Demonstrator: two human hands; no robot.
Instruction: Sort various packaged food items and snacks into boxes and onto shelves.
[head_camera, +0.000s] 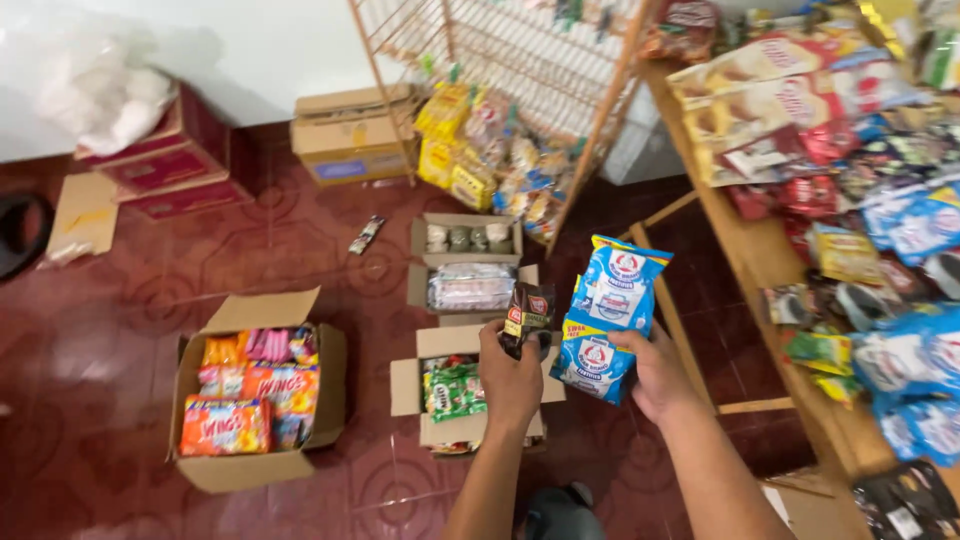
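My left hand (510, 372) grips a small dark brown sachet strip (527, 312), held upright over an open cardboard box of green packets (452, 390). My right hand (655, 370) holds a strip of blue-and-white sachets (610, 315) by its lower edge; the strip stands up between the box and the wooden shelf (760, 262). Both hands are close together, about a hand's width apart.
A carton of orange and pink snack bags (255, 395) sits on the red tiled floor at left. Two more open boxes (470, 262) lie behind. A wire rack with yellow packets (480, 140) stands at the back. Shelf at right is crowded with sachets. Closed cartons (350, 130) line the wall.
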